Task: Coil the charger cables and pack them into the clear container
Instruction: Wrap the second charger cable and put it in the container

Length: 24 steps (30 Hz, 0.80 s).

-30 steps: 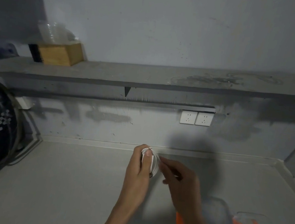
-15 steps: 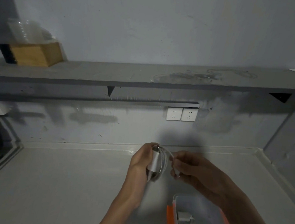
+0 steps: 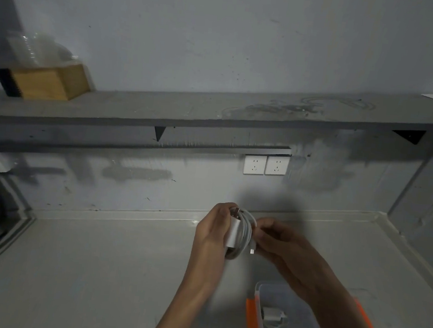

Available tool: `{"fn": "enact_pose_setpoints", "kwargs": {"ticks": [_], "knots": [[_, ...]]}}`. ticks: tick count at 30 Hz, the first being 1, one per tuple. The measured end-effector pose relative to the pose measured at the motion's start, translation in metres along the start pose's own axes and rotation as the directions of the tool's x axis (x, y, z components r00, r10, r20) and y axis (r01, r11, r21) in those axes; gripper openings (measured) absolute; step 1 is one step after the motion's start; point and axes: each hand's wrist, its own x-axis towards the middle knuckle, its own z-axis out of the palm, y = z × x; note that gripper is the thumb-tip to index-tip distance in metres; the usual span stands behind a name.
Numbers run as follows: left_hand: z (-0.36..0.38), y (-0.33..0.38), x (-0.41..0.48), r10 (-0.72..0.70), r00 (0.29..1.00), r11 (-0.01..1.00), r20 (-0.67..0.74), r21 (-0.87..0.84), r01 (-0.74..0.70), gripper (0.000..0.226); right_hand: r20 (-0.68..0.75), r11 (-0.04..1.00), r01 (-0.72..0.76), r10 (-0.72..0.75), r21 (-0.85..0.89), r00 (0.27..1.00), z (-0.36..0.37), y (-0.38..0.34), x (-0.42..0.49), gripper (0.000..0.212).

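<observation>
Left hand [image 3: 214, 231] clamped round a coiled white charger cable [image 3: 242, 234], held in the air above the grey counter [image 3: 96, 271]. Right hand [image 3: 281, 244] pinches the loose plug end at the coil's side. Clear container [image 3: 300, 302], orange-clipped, sits open below the right forearm; a white charger already inside. Cable looks light, soft, springy: likely to uncoil if released, so grip across all loops. Counter broad and bare leftward; wall and raised edge close behind.

My right forearm [image 3: 329, 302] crossed over the clear container [image 3: 290, 324], blocking part of its opening; a coiled charger [image 3: 274, 318] lay inside. The counter [image 3: 96, 271] to my left lay bare.
</observation>
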Motion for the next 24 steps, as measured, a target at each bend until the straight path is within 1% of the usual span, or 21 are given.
{"fn": "enact_pose_setpoints", "kwargs": {"ticks": [1,2,3,6,7,10,11,13,15,19,20,21,23,24], "knots": [[-0.002,-0.002,0.001,0.009,1.0,1.0,-0.003,0.028,-0.009,0.04,-0.023,0.997,0.017,-0.018,-0.081,1.0,0.0,0.001,0.0,0.015],[-0.003,-0.004,0.001,0.014,1.0,0.998,-0.006,0.055,-0.014,0.039,-0.038,0.992,0.03,-0.035,-0.127,0.999,-0.001,0.001,0.0,0.016],[-0.004,-0.007,0.001,0.015,1.0,0.997,-0.005,0.077,-0.015,0.039,-0.052,0.993,0.036,-0.042,-0.116,0.998,-0.002,0.001,0.0,0.017],[-0.003,-0.01,0.001,-0.013,1.0,0.996,0.021,0.093,0.011,0.041,-0.101,0.998,0.019,-0.012,0.066,0.995,-0.005,0.005,0.0,0.015],[-0.002,-0.01,0.0,-0.025,0.999,0.996,0.025,0.086,0.023,0.042,-0.102,0.993,0.004,0.009,0.121,0.995,-0.005,0.006,0.0,0.017],[0.001,-0.012,0.001,-0.067,0.998,0.996,0.02,0.06,0.066,0.038,-0.065,0.977,-0.034,0.049,0.21,0.997,-0.002,0.012,0.001,0.038],[0.001,-0.012,0.001,-0.082,0.996,0.996,0.02,0.043,0.081,0.037,-0.059,0.97,-0.039,0.055,0.238,0.997,0.001,0.012,0.0,0.039],[0.001,-0.014,0.002,-0.103,0.995,0.995,0.014,0.019,0.103,0.04,-0.064,0.961,-0.028,0.048,0.274,0.997,0.005,0.014,0.0,0.032],[-0.002,-0.017,0.003,-0.119,0.993,0.993,-0.025,0.003,0.119,0.041,-0.059,0.958,-0.035,0.054,0.286,0.997,0.01,0.016,0.0,0.023],[-0.011,-0.029,0.004,-0.121,0.99,0.992,-0.074,0.028,0.123,0.032,-0.03,0.952,-0.104,0.118,0.287,0.993,0.015,0.023,0.005,0.008],[-0.013,-0.033,0.003,-0.126,0.989,0.991,-0.082,0.041,0.13,0.032,-0.029,0.953,-0.119,0.132,0.28,0.991,0.016,0.024,0.005,0.011],[-0.014,-0.036,0.003,-0.13,0.987,0.989,-0.092,0.051,0.135,0.032,-0.024,0.955,-0.138,0.149,0.263,0.989,0.016,0.025,0.005,0.019],[-0.016,-0.042,0.002,-0.136,0.984,0.987,-0.112,0.066,0.144,0.032,-0.017,0.967,-0.187,0.193,0.176,0.981,0.017,0.027,0.005,0.029],[-0.016,-0.044,0.001,-0.139,0.983,0.986,-0.12,0.075,0.149,0.032,-0.02,0.969,-0.216,0.22,0.119,0.975,0.016,0.028,0.004,0.03]]}}
